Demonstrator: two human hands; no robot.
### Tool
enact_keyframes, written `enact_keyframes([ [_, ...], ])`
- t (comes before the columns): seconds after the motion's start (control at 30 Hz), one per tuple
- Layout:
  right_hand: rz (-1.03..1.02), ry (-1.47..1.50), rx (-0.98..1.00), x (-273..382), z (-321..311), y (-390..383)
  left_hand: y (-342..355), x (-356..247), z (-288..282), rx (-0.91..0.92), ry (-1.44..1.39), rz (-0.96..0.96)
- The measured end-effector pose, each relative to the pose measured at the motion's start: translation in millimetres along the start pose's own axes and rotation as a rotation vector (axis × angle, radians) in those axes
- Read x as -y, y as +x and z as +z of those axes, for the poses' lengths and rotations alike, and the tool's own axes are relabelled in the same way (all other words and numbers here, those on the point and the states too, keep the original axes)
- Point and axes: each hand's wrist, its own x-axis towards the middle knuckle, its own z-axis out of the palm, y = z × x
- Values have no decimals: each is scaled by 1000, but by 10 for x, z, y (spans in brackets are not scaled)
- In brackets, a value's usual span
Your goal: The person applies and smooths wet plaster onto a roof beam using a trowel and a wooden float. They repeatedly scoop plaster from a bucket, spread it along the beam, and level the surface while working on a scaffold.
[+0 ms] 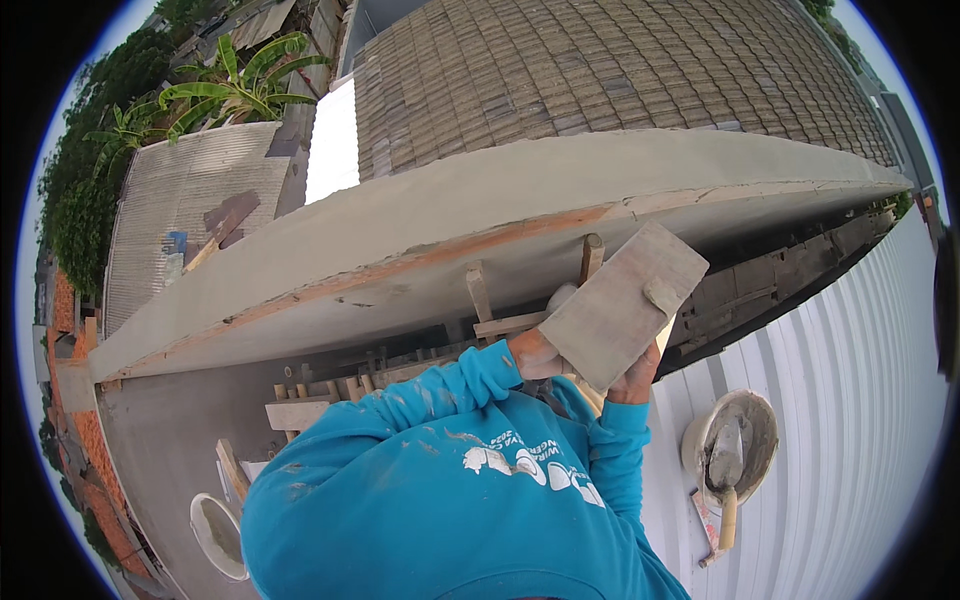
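Observation:
In front of my chest, both hands hold a flat rectangular plastering float (620, 320), grey with dried cement. A small block sticks up from its face near the right edge. My left hand (537, 355), closed on the float, grips its near left edge; some of its fingers are hidden behind the board. Under the near right edge, my right hand (634, 378) is closed around it, with most fingers out of sight. Pale wood shows beneath the float by that hand. Just beyond is a long plastered concrete ledge (470, 205), its lower edge rough and orange-brown.
To the right, a mortar bucket (768, 440) with a trowel (728, 470) in it stands on a ribbed metal roof (830, 400). A red-and-white tool (708, 535) lies beside it. Wooden props (479, 290) rise under the ledge. A white bucket (215, 535) sits lower left.

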Motion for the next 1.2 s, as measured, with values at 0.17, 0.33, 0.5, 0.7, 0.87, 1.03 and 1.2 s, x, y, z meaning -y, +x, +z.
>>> enact_keyframes([
  [0.17,-133,-160,-192,212,-10,275,-362,-395,-204,-421,10,-106],
  [0.33,-142,-255,-184,767,-95,917,-1222,-310,-1128,-1296,-275,479],
  [0.5,-255,-949,-170,1098,120,1719,-1982,-550,-1861,-1637,-391,880],
  [0.7,-698,-1852,-290,1094,331,2538,-2303,-658,-2054,-1523,-430,1016],
  [0.87,-812,-2150,-276,906,244,2801,-2318,-722,-1871,-1420,-442,951],
  [1.03,-780,-2144,71,61,630,2337,-2300,-774,-1741,-1505,-322,867],
  [1.2,-632,-2005,319,-519,1228,1680,-2249,-832,-1655,-1523,-359,908],
])
